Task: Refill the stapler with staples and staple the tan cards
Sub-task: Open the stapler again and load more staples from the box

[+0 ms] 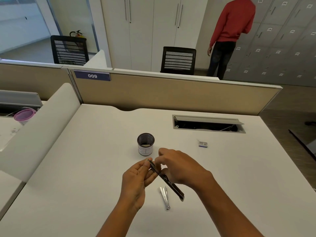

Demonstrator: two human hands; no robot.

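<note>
A long black stapler (pixel 172 184) is swung open flat and held above the white desk (pixel 85 168). My left hand (pixel 136 178) grips its upper end between thumb and fingers. My right hand (pixel 181 168) pinches the stapler near its middle, and what lies under its fingertips is hidden. A silver metal part (pixel 165 197) lies on the desk just below the stapler. A small staple box (pixel 203 144) sits to the right, further back. No tan cards are in view.
A black mesh pen cup (pixel 145 143) stands just behind my hands. A cable tray opening (pixel 208 124) is set into the desk at the back right. A beige partition (pixel 171 93) closes the desk's far edge. A person in a red top (pixel 230 35) stands at the lockers.
</note>
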